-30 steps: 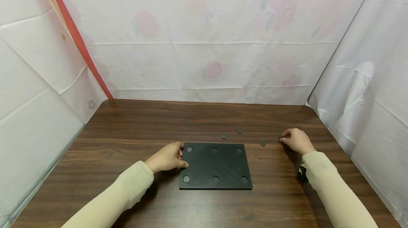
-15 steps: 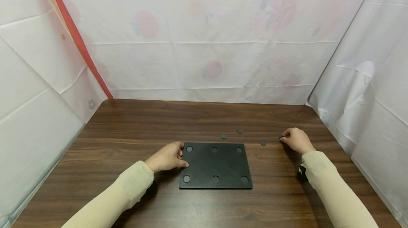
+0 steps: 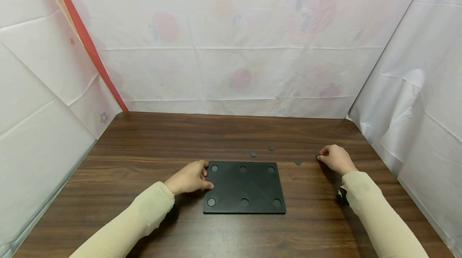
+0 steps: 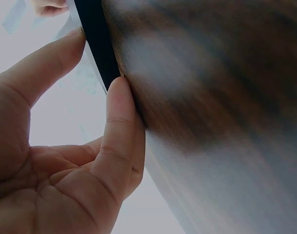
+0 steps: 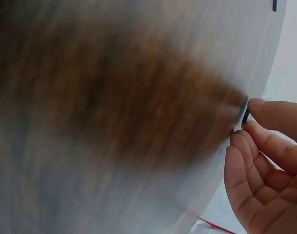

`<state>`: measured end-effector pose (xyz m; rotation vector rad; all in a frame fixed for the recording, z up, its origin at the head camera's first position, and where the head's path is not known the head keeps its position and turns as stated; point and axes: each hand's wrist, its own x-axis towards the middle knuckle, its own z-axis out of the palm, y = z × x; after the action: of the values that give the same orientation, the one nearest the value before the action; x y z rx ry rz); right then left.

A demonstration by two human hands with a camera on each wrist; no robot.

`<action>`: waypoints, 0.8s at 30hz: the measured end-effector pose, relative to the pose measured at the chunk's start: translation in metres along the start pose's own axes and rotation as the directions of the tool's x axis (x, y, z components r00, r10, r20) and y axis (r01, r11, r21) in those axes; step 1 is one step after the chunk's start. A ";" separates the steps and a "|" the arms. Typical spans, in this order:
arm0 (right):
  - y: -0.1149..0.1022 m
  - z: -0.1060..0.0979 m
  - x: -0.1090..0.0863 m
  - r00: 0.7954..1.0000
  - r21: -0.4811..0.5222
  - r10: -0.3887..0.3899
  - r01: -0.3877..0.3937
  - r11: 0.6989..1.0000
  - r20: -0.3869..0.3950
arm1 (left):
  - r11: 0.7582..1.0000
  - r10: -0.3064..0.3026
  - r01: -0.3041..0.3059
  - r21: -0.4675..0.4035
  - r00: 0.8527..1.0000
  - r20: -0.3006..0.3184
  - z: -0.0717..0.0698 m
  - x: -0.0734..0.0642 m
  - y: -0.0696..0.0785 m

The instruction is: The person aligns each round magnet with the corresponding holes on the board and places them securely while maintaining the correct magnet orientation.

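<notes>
A flat black board with several round recesses lies on the table. Its two left recesses look filled by dark grey discs, one disc at the far corner and another disc at the near corner. My left hand grips the board's left edge. In the left wrist view the thumb and fingertips meet the dark board edge. Over on the right, my right hand pinches a small dark disc between thumb and index finger, close over the table.
Three loose dark discs lie on the wooden table beyond the board: one disc, a farther disc and a third disc near my right hand. White printed curtains stand behind and on both sides.
</notes>
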<state>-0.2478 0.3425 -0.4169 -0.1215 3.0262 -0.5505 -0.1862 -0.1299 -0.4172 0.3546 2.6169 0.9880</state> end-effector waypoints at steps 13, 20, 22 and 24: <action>-0.021 -0.008 0.000 0.996 0.021 -0.078 0.079 0.997 -0.049 | 1.000 0.000 0.000 0.000 1.000 0.003 0.000 0.000 0.000; -0.045 -0.010 0.000 0.989 0.035 -0.137 0.140 0.990 -0.059 | 1.000 -0.008 0.008 0.000 1.000 0.005 0.000 0.000 -0.001; -0.054 -0.010 -0.002 0.988 0.045 -0.147 0.150 0.988 -0.054 | 1.000 -0.010 0.010 0.000 1.000 0.007 0.000 0.000 0.000; -0.063 -0.009 -0.003 0.986 0.055 -0.159 0.161 0.985 -0.046 | 1.000 -0.010 0.010 0.004 1.000 0.007 0.000 0.000 0.000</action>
<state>-0.2410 0.2877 -0.3860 -0.3574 3.0545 -0.6617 -0.1863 -0.1298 -0.4170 0.3447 2.6124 0.9770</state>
